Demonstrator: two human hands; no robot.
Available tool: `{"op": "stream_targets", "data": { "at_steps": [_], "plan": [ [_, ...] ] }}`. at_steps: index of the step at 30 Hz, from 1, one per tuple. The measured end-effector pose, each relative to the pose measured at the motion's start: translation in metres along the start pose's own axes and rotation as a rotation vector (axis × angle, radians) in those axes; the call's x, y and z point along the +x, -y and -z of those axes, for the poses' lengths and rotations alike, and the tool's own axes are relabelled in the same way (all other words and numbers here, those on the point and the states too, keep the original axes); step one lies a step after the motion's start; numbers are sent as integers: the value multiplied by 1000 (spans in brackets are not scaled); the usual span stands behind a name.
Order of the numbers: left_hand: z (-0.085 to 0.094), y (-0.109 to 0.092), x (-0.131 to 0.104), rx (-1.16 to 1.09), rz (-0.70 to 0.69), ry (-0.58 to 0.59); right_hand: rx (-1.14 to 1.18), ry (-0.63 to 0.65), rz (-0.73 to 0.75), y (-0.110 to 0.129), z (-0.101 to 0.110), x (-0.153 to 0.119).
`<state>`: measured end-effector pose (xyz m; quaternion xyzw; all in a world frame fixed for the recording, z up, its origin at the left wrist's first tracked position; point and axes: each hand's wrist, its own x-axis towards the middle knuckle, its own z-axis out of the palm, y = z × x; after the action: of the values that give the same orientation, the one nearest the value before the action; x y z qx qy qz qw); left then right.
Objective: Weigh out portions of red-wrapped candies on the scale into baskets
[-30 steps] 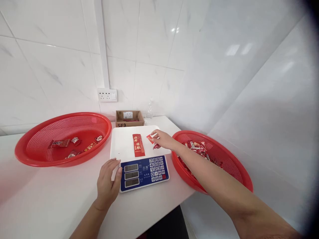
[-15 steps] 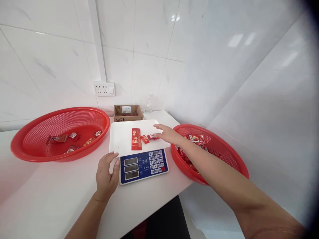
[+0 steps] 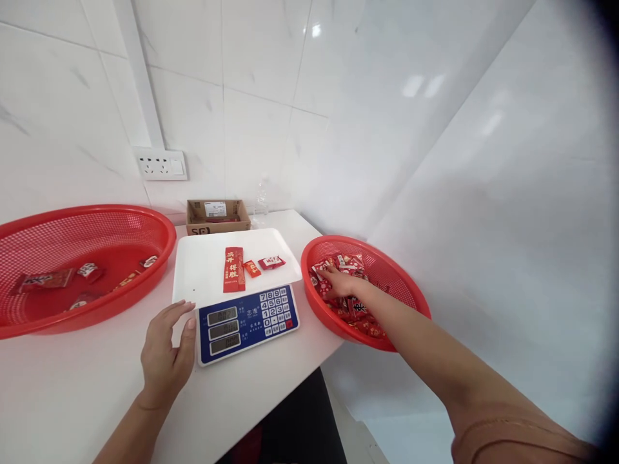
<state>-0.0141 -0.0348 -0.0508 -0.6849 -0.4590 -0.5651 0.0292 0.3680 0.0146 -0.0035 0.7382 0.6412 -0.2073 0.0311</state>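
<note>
My right hand (image 3: pixel 340 283) reaches into the right red basket (image 3: pixel 411 283), fingers spread over the red snack packets (image 3: pixel 355 303) inside; it does not appear to hold any. My left hand (image 3: pixel 167 351) rests beside the lower left corner of the weighing scale (image 3: pixel 249 325), thumb and fingers apart and nothing between them. On the scale's white pan (image 3: pixel 200 258) lie a long red packet (image 3: pixel 234 269), a small red-orange packet (image 3: pixel 252 268) and a red and white wrapped piece (image 3: pixel 271 262), side by side.
A second red basket (image 3: pixel 159 241) with a few packets stands at the left. Behind the scale are an open cardboard box (image 3: pixel 217 216) and a clear plastic bottle (image 3: pixel 261 196). A wall socket (image 3: pixel 160 164) sits above the white table (image 3: pixel 87 374).
My right hand has left the red and white piece on the pan and moved right into the basket. The view has turned rightward. My left hand stays by the scale.
</note>
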Motion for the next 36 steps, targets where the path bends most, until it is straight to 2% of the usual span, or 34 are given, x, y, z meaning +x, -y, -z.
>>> {"op": "stream_targets", "data": {
  "at_steps": [3,8,14,17,21,24,28,31,36],
  "plan": [
    [0,2,1,20,26,-2,-18,2,-21,-2,-1,0],
    [1,0,2,15,24,5,80,-22,-9,-12,14,-6],
    [0,0,1,9,33,14,214,-206,45,-10,32,-15],
    [0,3,0,3,39,6,264,-274,126,8,42,-17],
    [0,5,-1,-19,8,3,277,-289,236,51,55,-16],
    [-1,6,-2,-22,5,2,242,-254,298,89,56,-11],
    [-1,5,-1,-4,19,12,187,-134,334,128,50,-1],
    [0,5,-1,0,20,13,163,-110,304,142,48,6],
    [0,5,0,-9,-2,4,230,-235,307,152,50,14]
  ]
}}
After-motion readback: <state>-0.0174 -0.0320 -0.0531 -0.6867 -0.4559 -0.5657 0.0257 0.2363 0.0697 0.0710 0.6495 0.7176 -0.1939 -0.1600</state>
